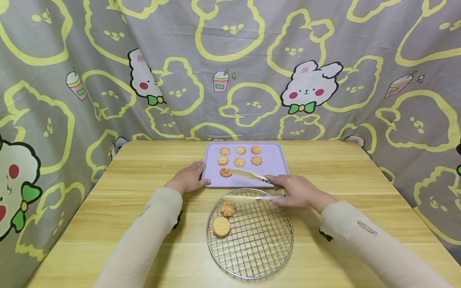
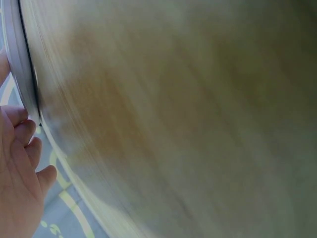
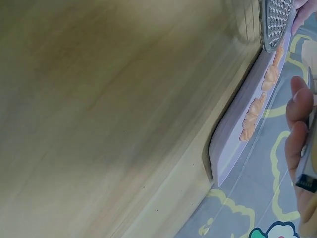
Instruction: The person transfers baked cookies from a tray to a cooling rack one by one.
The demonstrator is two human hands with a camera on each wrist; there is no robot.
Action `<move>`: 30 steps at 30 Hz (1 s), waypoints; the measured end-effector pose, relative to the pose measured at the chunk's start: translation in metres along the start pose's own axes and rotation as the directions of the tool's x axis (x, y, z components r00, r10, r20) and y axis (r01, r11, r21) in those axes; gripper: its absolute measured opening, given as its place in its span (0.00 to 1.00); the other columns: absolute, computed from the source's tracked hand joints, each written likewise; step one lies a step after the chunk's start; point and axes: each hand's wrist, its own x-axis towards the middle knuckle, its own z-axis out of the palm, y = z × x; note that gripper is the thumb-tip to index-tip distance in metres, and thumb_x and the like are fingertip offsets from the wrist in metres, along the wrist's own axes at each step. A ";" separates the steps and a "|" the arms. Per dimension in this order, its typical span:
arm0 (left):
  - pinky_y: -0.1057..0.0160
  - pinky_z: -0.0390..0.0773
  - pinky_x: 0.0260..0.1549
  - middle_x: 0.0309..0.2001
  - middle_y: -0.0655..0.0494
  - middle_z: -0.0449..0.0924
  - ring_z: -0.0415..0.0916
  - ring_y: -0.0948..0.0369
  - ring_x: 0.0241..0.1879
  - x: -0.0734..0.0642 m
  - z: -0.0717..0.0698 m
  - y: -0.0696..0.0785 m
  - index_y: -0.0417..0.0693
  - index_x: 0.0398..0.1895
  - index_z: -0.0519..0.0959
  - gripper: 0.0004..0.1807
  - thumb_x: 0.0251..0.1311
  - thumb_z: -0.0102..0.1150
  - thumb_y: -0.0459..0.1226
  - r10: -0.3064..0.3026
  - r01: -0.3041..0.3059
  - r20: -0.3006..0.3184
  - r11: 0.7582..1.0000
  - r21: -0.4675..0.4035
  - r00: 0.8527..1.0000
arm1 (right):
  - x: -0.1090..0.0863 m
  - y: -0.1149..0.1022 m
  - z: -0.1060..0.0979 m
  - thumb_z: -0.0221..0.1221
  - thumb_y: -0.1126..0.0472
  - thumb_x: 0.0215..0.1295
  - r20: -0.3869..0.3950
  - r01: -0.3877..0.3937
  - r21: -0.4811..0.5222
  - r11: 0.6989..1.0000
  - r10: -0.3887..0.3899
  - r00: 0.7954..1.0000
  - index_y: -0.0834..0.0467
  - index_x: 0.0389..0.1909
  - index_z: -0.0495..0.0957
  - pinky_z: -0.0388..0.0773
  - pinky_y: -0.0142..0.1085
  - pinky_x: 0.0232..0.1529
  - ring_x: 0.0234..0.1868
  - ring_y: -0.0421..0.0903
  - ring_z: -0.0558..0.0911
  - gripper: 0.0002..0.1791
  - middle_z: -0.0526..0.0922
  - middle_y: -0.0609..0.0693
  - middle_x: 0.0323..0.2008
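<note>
My right hand [image 1: 297, 191] grips a pair of tongs [image 1: 266, 197], whose two arms are spread apart and point left. The upper tip is beside a round, dark-edged cookie [image 1: 225, 172] at the front left of the purple tray [image 1: 271, 162]; I cannot tell if they touch. Over the wire rack [image 1: 259, 240] hangs the lower tip, near a flower-shaped cookie [image 1: 228, 209]. A round, dotted biscuit [image 1: 221, 227] lies in front of that one. At the tray's left edge rests my left hand [image 1: 189, 177], fingers extended and thumb near the front corner.
Several cookies [image 1: 239, 162] sit in two rows at the back of the tray. The round rack lies on the wooden table [image 1: 144, 240], just in front of the tray. Behind the table hangs a grey patterned curtain [image 1: 252, 80].
</note>
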 end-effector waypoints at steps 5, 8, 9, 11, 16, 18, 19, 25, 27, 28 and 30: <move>0.50 0.46 0.69 0.74 0.43 0.42 0.40 0.47 0.72 0.000 0.000 0.000 0.36 0.74 0.46 0.45 0.67 0.44 0.59 0.001 -0.001 -0.001 1.000 0.002 1.000 | 0.006 0.001 0.000 0.67 0.35 0.49 0.013 -0.041 0.022 0.999 0.041 0.999 0.56 0.68 0.65 0.71 0.35 0.26 0.23 0.37 0.68 0.49 0.76 0.42 0.32; 0.50 0.46 0.69 0.74 0.42 0.42 0.40 0.47 0.72 0.000 0.000 0.000 0.36 0.74 0.46 0.45 0.67 0.44 0.59 0.003 -0.003 -0.001 1.000 0.003 1.000 | 0.011 0.002 0.001 0.67 0.35 0.48 0.009 -0.051 0.030 0.998 0.050 0.999 0.57 0.68 0.65 0.69 0.33 0.25 0.23 0.38 0.67 0.50 0.75 0.41 0.32; 0.50 0.46 0.69 0.74 0.42 0.42 0.40 0.47 0.72 -0.001 0.000 0.000 0.36 0.74 0.46 0.45 0.67 0.44 0.59 0.003 -0.003 -0.001 1.000 0.002 1.000 | 0.013 0.001 0.001 0.67 0.35 0.48 0.009 -0.054 0.032 0.998 0.054 0.998 0.57 0.68 0.65 0.69 0.33 0.25 0.23 0.38 0.68 0.50 0.75 0.41 0.32; 0.50 0.46 0.69 0.74 0.43 0.42 0.40 0.47 0.72 -0.001 0.000 0.000 0.36 0.74 0.46 0.45 0.67 0.44 0.59 0.002 -0.002 0.000 1.000 0.001 1.000 | 0.016 0.001 0.002 0.67 0.33 0.47 0.013 -0.071 0.031 0.997 0.071 0.997 0.57 0.68 0.65 0.69 0.34 0.24 0.24 0.39 0.68 0.51 0.75 0.40 0.31; 0.50 0.46 0.69 0.74 0.43 0.42 0.39 0.47 0.72 -0.001 0.000 0.000 0.36 0.74 0.46 0.45 0.68 0.43 0.59 -0.001 0.001 0.002 1.000 -0.001 1.000 | 0.022 0.000 0.002 0.66 0.32 0.46 0.042 -0.118 0.040 0.992 0.116 0.992 0.58 0.69 0.63 0.69 0.35 0.25 0.24 0.40 0.70 0.53 0.75 0.40 0.32; 0.50 0.46 0.69 0.74 0.43 0.42 0.39 0.47 0.72 0.000 0.000 0.000 0.36 0.74 0.46 0.45 0.68 0.43 0.59 -0.001 0.001 0.002 1.000 0.000 1.000 | 0.024 0.000 0.002 0.66 0.32 0.47 0.054 -0.130 0.044 0.991 0.128 0.990 0.58 0.69 0.63 0.70 0.35 0.26 0.25 0.40 0.71 0.53 0.75 0.41 0.32; 0.50 0.46 0.69 0.74 0.43 0.42 0.39 0.47 0.72 0.000 0.000 0.000 0.37 0.74 0.46 0.45 0.68 0.43 0.59 -0.001 0.001 0.003 1.000 0.001 1.000 | 0.025 0.000 0.002 0.66 0.32 0.47 0.059 -0.135 0.045 0.990 0.132 0.989 0.58 0.69 0.63 0.70 0.35 0.27 0.26 0.40 0.71 0.53 0.75 0.41 0.32; 0.50 0.46 0.69 0.74 0.44 0.42 0.40 0.47 0.72 0.000 0.001 -0.001 0.36 0.74 0.47 0.44 0.68 0.43 0.59 0.001 -0.001 -0.002 1.000 0.001 1.000 | 0.030 0.000 0.004 0.64 0.31 0.48 0.082 -0.153 0.044 0.987 0.149 0.985 0.58 0.70 0.62 0.73 0.38 0.30 0.29 0.41 0.73 0.54 0.76 0.42 0.33; 0.50 0.46 0.69 0.74 0.44 0.42 0.40 0.47 0.72 0.001 0.001 -0.001 0.36 0.74 0.47 0.44 0.68 0.43 0.59 0.001 -0.001 -0.002 1.000 0.004 1.000 | 0.031 -0.001 0.004 0.64 0.31 0.48 0.083 -0.159 0.046 0.986 0.155 0.984 0.59 0.70 0.62 0.74 0.39 0.31 0.30 0.42 0.73 0.53 0.77 0.43 0.33; 0.50 0.46 0.69 0.74 0.44 0.42 0.40 0.47 0.72 0.000 0.001 -0.001 0.36 0.74 0.47 0.44 0.68 0.43 0.59 0.002 -0.002 -0.002 1.000 0.005 1.000 | 0.031 -0.001 0.005 0.64 0.31 0.48 0.084 -0.161 0.044 0.986 0.157 0.984 0.59 0.70 0.62 0.74 0.39 0.31 0.30 0.43 0.73 0.53 0.77 0.43 0.33; 0.50 0.46 0.69 0.74 0.43 0.42 0.40 0.47 0.72 0.000 0.001 -0.001 0.36 0.74 0.47 0.44 0.68 0.43 0.59 0.004 -0.004 -0.005 1.000 0.004 1.000 | 0.033 -0.001 0.005 0.63 0.30 0.49 0.085 -0.163 0.038 0.986 0.159 0.984 0.59 0.70 0.62 0.74 0.39 0.32 0.30 0.43 0.73 0.53 0.77 0.44 0.33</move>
